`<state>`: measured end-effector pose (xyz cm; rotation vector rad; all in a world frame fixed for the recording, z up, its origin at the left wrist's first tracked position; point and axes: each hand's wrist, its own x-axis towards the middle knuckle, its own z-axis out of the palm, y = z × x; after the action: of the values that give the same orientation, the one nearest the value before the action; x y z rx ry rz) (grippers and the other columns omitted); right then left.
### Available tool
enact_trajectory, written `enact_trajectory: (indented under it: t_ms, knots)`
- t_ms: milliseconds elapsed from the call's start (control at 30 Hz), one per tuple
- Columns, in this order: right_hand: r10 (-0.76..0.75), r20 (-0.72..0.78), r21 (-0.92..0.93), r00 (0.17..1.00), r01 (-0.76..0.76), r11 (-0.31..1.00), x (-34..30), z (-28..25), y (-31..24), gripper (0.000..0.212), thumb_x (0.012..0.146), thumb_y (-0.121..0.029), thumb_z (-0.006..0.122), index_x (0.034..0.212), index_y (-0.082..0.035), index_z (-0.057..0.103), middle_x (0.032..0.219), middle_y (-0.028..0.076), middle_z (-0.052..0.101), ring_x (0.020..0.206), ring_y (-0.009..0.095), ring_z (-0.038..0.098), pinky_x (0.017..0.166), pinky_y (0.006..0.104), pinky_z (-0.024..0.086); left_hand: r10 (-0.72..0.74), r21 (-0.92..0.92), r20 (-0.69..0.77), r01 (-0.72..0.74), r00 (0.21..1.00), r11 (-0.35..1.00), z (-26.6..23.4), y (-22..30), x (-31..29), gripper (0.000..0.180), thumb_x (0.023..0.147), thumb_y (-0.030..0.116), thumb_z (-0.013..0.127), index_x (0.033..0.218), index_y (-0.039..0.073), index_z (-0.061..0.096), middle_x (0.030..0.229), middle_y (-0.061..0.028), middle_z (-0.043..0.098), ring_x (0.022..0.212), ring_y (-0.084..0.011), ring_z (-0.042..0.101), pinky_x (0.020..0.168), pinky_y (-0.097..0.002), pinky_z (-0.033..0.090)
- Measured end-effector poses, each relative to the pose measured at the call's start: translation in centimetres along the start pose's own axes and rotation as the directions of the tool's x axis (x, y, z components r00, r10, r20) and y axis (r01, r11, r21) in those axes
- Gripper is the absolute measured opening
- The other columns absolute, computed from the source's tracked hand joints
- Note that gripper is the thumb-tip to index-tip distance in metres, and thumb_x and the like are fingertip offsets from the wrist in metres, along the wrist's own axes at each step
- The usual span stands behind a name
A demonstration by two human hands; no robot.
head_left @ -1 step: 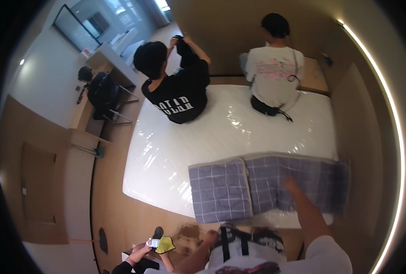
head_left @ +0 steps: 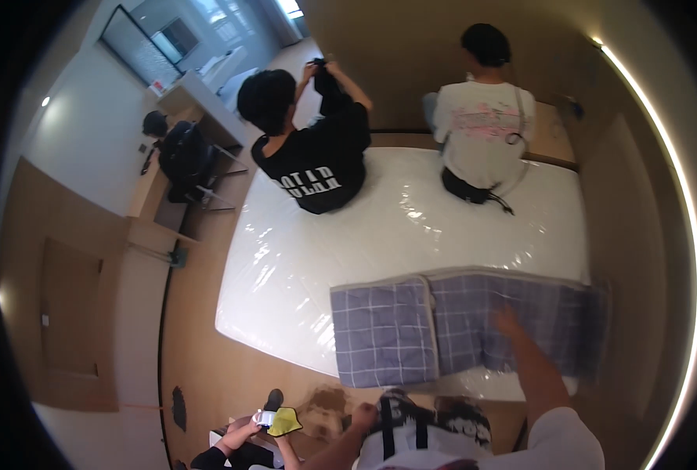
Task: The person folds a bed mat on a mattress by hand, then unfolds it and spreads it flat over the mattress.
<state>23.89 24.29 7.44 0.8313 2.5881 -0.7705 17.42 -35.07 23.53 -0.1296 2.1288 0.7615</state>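
A grey-blue checked quilt (head_left: 384, 333) with pale grid lines and light edging lies folded at the near edge of the mattress (head_left: 286, 298). My right hand (head_left: 507, 319) reaches onto its right half, touching or just over the cloth. Motion smears the fingers there, and the quilt's right end is blurred too. Close to my left thigh, off the bed, my left hand (head_left: 364, 415) hangs with its fingers curled in; nothing shows in it. See-through plastic wraps the white mattress.
A person in black (head_left: 309, 168) and a person in white (head_left: 482, 125) sit on the mattress's far edge. Another sits at a desk (head_left: 149, 184), far left. At lower left, a person's hands hold a yellow cloth (head_left: 284, 421) and a white object (head_left: 264, 420).
The whole scene sits slightly farther right and lower in the view. My right hand stays at the quilt's right half, and my left hand stays beside my thigh.
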Motion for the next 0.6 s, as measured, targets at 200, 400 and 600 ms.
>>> enact_trajectory:
  t_ms: [200, 400, 600]
  knots:
    - [-0.007, -0.153, -0.064, 0.988, -0.003, 0.998, 9.8, 2.8, -7.4, 0.114, 0.049, -0.025, 0.083, 0.141, -0.005, 0.019, 0.136, 0.024, 0.036, 0.127, 0.037, 0.036, 0.103, 0.0424, 0.035, -0.054, -0.193, -0.252, 0.004, 0.966, 0.981, 0.5, -3.5, -5.7, 0.022, 0.085, 0.026, 0.06, 0.087, 0.004, 0.062, 0.071, -0.01, 0.064, 0.065, -0.0187, 0.063, 0.064, -0.0304, 0.049]
    - [0.107, 0.232, 0.096, 0.967, -0.132, 0.987, 8.7, 0.7, -16.2, 0.121, 0.044, -0.021, 0.087, 0.141, -0.005, 0.017, 0.134, 0.024, 0.04, 0.12, 0.039, 0.043, 0.1, 0.0427, 0.038, -0.066, -0.078, -0.267, 0.047, 0.961, 0.996, 0.5, -4.9, -6.4, 0.018, 0.08, 0.019, 0.059, 0.088, 0.003, 0.061, 0.086, -0.017, 0.062, 0.082, -0.0302, 0.062, 0.073, -0.0373, 0.048]
    - [0.012, -0.051, -0.222, 0.999, -0.023, 0.975, 11.5, 2.0, -12.9, 0.111, 0.049, -0.009, 0.084, 0.14, -0.004, 0.021, 0.133, 0.028, 0.037, 0.114, 0.039, 0.049, 0.093, 0.0424, 0.045, -0.028, 0.008, -0.228, 0.03, 0.973, 1.0, 0.1, -4.1, -5.4, 0.018, 0.079, 0.019, 0.06, 0.088, 0.003, 0.061, 0.082, -0.0143, 0.062, 0.079, -0.0272, 0.062, 0.071, -0.0349, 0.048]
